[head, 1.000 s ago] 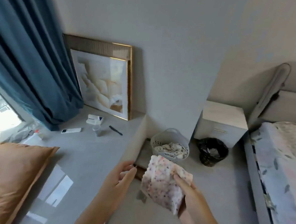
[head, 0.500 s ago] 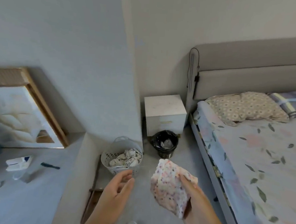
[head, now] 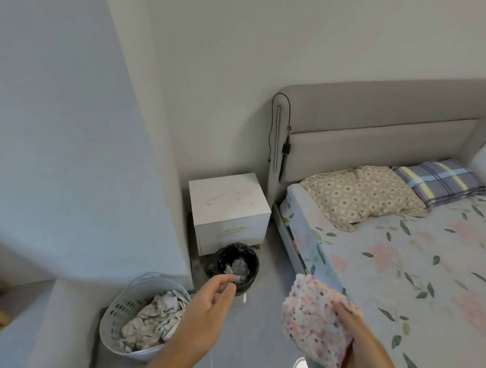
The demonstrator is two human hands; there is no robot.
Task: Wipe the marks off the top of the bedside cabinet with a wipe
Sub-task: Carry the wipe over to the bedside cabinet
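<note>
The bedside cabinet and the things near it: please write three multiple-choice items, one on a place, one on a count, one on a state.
1. Where does the black bin stand?
A. on the bed
B. on the floor in front of the cabinet
C. inside the basket

2. How many pillows lie on the bed?
A. two
B. four
C. none

3. What does the right hand hold?
A. nothing
B. a cup
C. a speckled cloth

Answers:
1 B: the bin stands on the floor before the cabinet.
2 A: a dotted pillow and a checked pillow lie by the headboard.
3 C: the right hand grips the cloth; the left hand holds nothing.
</note>
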